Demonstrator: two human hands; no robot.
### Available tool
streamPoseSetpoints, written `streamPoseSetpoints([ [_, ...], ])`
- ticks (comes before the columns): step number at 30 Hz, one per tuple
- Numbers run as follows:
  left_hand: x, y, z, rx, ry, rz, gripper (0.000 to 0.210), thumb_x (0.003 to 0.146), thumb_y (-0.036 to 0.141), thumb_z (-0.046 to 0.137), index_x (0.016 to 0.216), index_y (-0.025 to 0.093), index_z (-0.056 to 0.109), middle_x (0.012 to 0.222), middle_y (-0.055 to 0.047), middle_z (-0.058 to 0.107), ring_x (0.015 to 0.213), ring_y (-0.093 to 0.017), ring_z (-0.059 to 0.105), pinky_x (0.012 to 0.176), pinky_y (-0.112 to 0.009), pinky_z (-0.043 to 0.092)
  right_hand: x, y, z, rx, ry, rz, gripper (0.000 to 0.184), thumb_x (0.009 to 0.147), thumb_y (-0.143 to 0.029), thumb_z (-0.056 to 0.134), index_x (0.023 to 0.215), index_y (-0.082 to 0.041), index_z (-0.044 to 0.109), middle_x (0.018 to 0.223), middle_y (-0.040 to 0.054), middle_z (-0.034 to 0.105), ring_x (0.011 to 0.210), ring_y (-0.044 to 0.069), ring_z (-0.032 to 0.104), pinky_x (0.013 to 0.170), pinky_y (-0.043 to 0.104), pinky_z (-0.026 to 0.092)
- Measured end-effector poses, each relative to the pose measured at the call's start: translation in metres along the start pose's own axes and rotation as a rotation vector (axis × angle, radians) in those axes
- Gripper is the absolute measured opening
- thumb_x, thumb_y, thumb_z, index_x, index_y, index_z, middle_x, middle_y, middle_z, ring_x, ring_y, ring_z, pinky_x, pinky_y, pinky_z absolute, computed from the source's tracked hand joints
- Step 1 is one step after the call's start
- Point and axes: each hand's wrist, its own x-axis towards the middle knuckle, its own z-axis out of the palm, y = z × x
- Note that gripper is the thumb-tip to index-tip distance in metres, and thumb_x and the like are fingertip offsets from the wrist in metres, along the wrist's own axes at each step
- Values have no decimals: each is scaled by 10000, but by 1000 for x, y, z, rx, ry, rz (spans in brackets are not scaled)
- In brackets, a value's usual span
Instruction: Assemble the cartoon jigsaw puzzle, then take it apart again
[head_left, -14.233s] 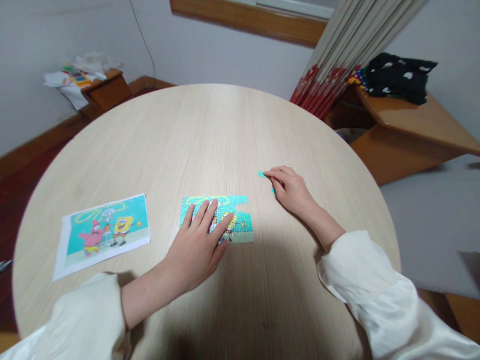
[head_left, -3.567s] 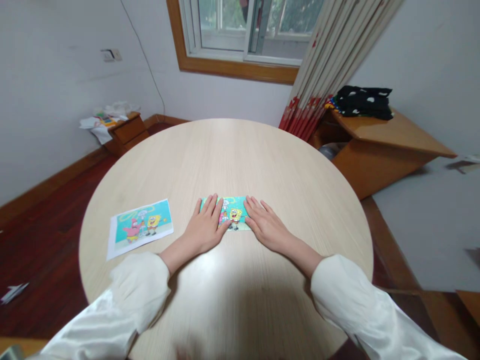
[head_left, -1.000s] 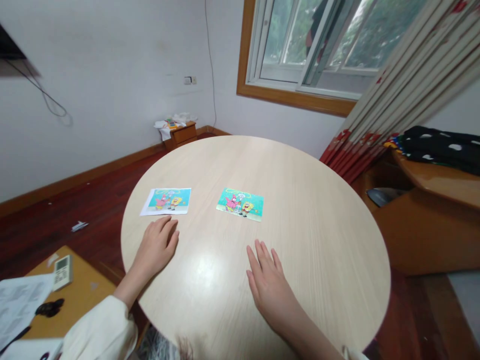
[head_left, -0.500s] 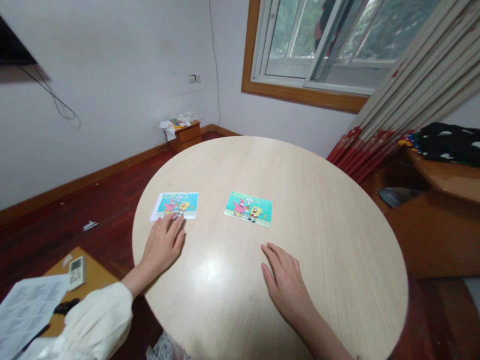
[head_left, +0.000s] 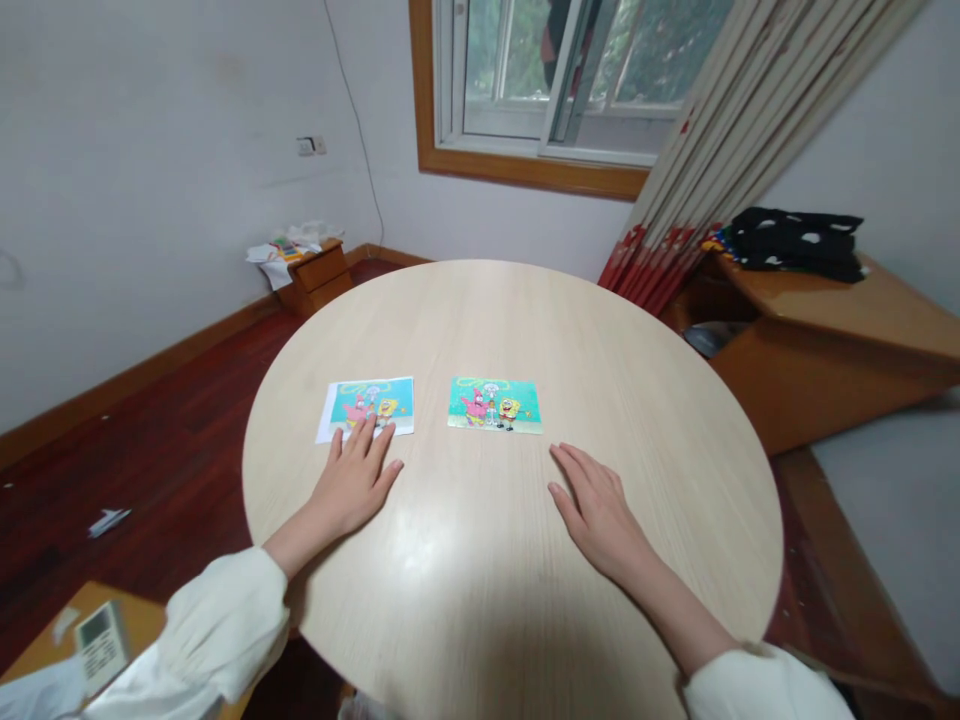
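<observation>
A white-edged cartoon picture sheet (head_left: 390,392) lies flat on the left part of the round wooden table (head_left: 510,320). My left hand (head_left: 352,480) rests with spread fingers over its lower edge, covering part of the print. Right of it lies a second, brighter picture card (head_left: 495,405) with the same cartoon figures, untouched by either hand. My right hand (head_left: 600,510) is on the tabletop just below and right of that card, fingers stretched out, thumb apart, holding nothing.
Beyond the table stand a small wooden cabinet (head_left: 319,275) with papers on it and a long curtain (head_left: 697,150) beside the window. At right, dark cloth (head_left: 799,245) lies on a wooden desk (head_left: 855,350). A calculator-like device (head_left: 103,648) sits at lower left.
The view has turned to the right. My left hand's fingers now reach further onto the white-edged sheet and are more spread. My right hand has moved forward and right, nearer the card's lower right corner.
</observation>
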Motion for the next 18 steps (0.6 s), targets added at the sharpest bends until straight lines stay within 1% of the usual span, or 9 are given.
streamPoseSetpoints([
  [4,10,9,-4,-8,-28,-31,557,964,423,298,1420,121,403,1532,-190,295,1428,-332,240,1122,-586,201,0,1,-1,-9,-1,-17,483,965,-372,329,1384,-161,442,1354,178,522,1262,271,478,1025,490,388],
  [8,15,19,-15,13,-132,-88,570,964,417,295,1439,111,368,1552,-195,234,1437,-355,193,1117,-611,173,5,2,0,-59,-34,-74,489,972,-361,305,1394,-150,433,1381,183,501,1297,273,448,1039,497,381],
  [10,17,23,-20,30,-189,-111,578,968,410,284,1452,99,341,1562,-200,194,1444,-355,161,1119,-607,169,11,3,3,-79,-60,-116,505,975,-368,290,1402,-132,422,1417,189,469,1334,276,410,1063,496,362],
  [12,20,27,-23,36,-223,-118,594,972,417,275,1464,87,314,1566,-209,161,1447,-360,136,1120,-598,175,20,3,6,-96,-84,-141,537,976,-390,281,1431,-123,379,1469,191,410,1383,281,346,1091,498,333],
  [15,25,30,-23,28,-236,-100,606,976,427,262,1478,88,283,1567,-219,138,1448,-365,113,1119,-595,171,38,-1,13,-120,-124,-116,606,972,-429,276,1475,-93,290,1532,202,298,1441,289,224,1124,494,283],
  [18,29,30,-22,16,-237,-82,594,982,432,253,1494,130,259,1572,-215,126,1450,-364,92,1118,-598,159,55,-9,16,-144,-165,-32,647,970,-450,265,1485,-60,256,1558,210,220,1453,301,177,1141,485,246],
])
